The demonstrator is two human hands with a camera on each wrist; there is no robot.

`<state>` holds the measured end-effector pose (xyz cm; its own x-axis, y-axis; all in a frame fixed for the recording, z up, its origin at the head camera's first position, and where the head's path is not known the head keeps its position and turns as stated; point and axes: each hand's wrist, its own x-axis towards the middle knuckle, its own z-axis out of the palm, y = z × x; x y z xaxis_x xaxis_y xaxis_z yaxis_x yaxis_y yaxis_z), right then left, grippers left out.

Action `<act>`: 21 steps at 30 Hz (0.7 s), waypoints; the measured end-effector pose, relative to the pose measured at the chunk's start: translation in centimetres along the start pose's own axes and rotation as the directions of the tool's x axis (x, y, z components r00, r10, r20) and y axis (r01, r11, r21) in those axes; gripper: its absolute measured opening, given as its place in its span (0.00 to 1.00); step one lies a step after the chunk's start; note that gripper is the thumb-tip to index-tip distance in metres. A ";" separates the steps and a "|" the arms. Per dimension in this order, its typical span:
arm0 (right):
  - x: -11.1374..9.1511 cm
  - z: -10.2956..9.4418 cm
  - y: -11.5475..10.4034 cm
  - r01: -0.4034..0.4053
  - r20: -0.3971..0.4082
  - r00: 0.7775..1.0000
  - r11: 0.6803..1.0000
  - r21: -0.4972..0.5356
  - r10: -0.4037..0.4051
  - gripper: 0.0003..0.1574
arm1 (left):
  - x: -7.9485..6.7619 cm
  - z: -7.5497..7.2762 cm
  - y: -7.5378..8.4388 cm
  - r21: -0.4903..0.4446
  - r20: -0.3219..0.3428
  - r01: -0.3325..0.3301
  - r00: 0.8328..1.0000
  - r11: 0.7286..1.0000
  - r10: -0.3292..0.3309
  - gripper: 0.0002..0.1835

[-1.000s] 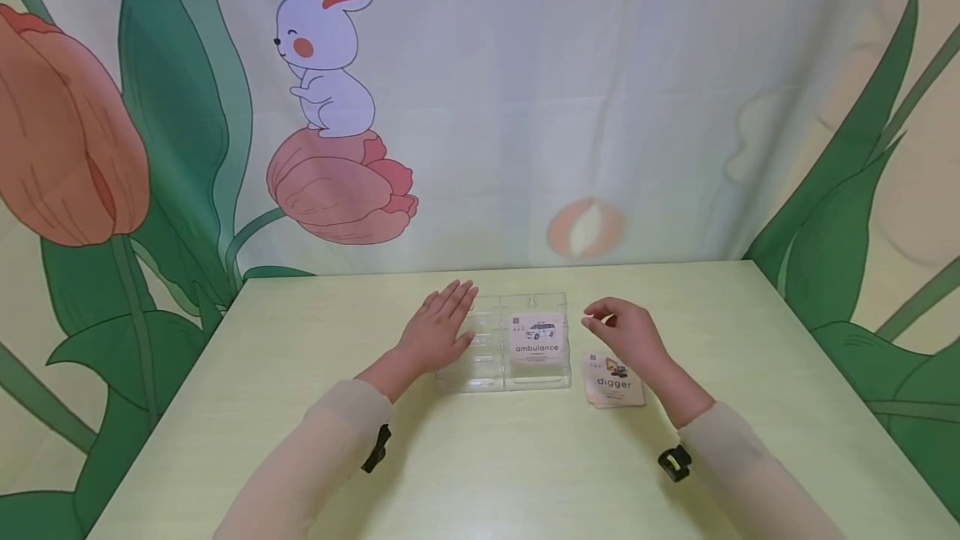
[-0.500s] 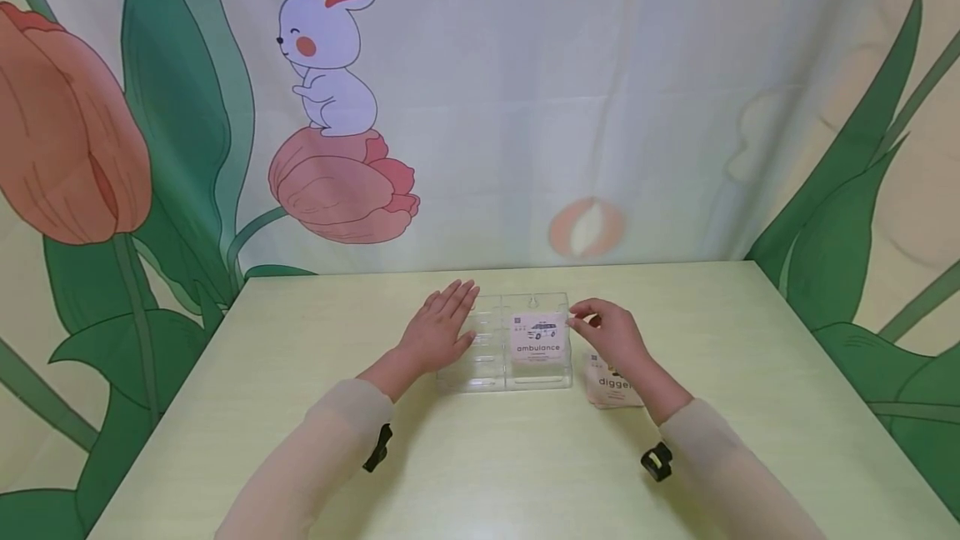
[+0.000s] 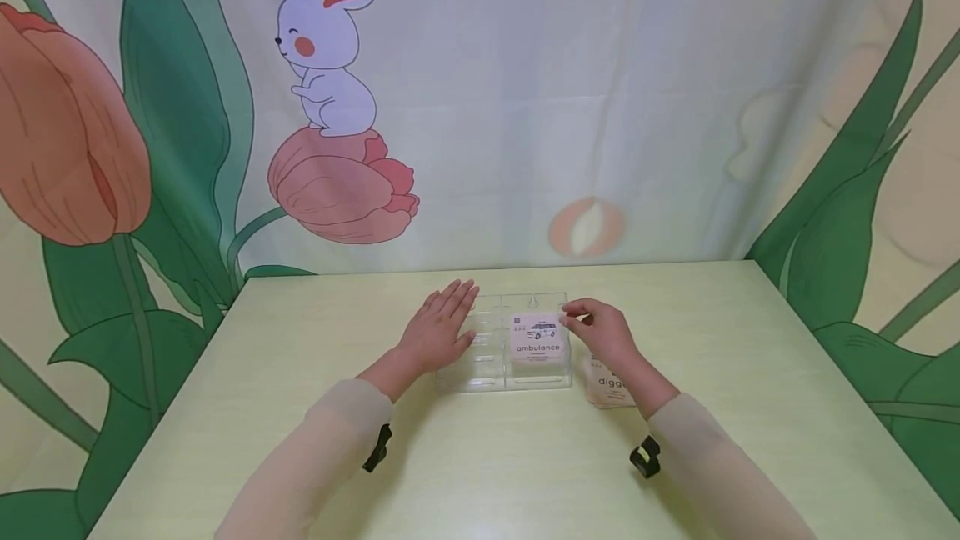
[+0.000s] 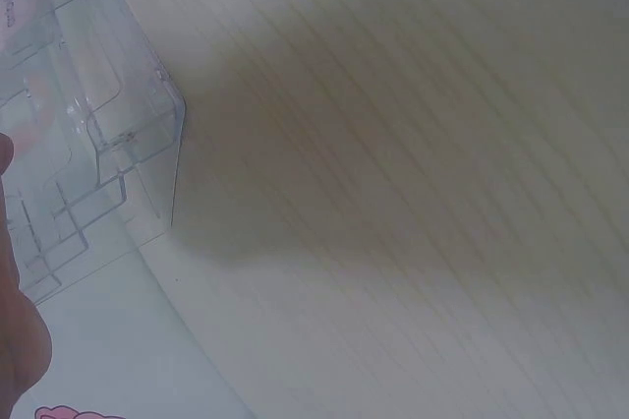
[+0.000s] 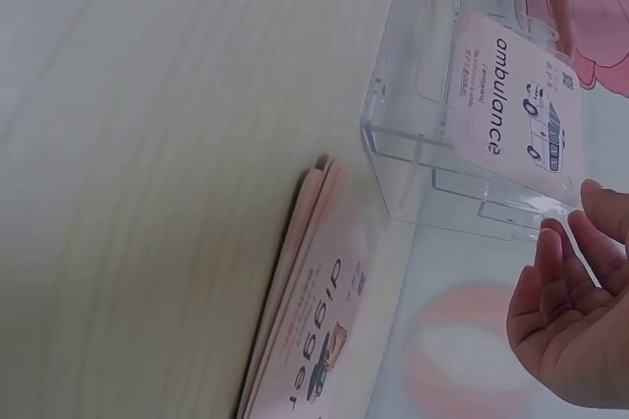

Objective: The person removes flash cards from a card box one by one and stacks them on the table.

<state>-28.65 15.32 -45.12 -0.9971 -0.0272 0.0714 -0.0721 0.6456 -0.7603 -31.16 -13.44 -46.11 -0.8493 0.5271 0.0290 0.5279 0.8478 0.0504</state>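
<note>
A clear plastic box with two compartments lies on the table. In its right compartment a white "ambulance" card tops the contents. My left hand rests flat over the box's left side, fingers straight and close together. At the card's upper right corner, my right hand has thumb and index finger on either side of the edge and seems to pinch it. The right wrist view shows the "ambulance" card and the right hand meeting there. Beneath the right wrist lies a stack of "digger" cards, partly covered.
The pale table runs back to a printed curtain with a rabbit and tulips. In the right wrist view the "digger" stack lies just to the box's right. The left wrist view catches the box's edge and bare table.
My right hand has moved left from beside the box to the "ambulance" card's corner, its wrist now covering more of the "digger" stack. The left hand, box and card stay put.
</note>
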 end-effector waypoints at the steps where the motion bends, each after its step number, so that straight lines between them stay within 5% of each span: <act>1: 0.1 0.0 0.0 0.001 -0.001 1.000 1.000 -0.003 -0.001 0.19 | 0.0 0.0 0.0 0.000 0.003 0.001 1.000 1.000 -0.001 0.40; 21: 1.0 0.4 -0.3 -0.013 0.015 1.000 1.000 0.007 0.012 0.11 | 0.0 -0.1 0.1 -0.003 0.006 0.009 1.000 1.000 -0.009 0.39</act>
<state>-29.62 14.83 -45.09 -0.9982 -0.0303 0.0526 -0.0598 0.6405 -0.7656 -31.13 -13.37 -46.03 -0.8539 0.5199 0.0230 0.5204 0.8522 0.0540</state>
